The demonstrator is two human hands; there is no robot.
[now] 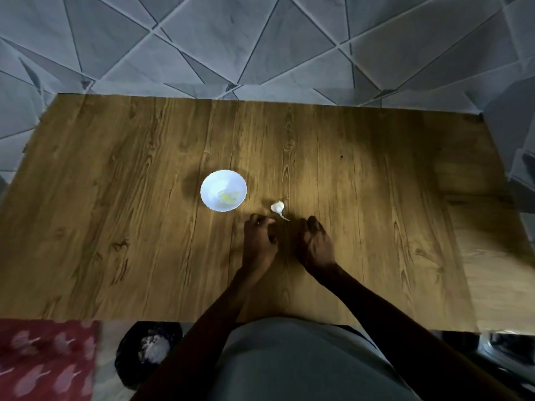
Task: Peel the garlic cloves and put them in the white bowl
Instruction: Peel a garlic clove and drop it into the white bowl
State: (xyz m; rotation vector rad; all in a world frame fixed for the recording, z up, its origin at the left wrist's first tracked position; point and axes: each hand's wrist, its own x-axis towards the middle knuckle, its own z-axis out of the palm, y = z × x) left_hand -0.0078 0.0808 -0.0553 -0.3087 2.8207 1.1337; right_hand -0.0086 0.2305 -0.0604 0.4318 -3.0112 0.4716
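White bowl [214,182] holding peeled cloves [227,197]; garlic head [277,207] just right; nearer, left hand [259,237] curled, contents unclear; right hand [315,241] loosely curled, empty

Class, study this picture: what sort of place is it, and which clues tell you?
Probably a home kitchen or dining area: a wooden table bears a white bowl and some garlic, with grey patterned tiles beyond.

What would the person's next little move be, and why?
Probably reach the right hand forward and pick up the garlic piece: it lies in its white skin on the table, just beyond that hand and right of the white bowl, which holds yellowish peeled pieces.
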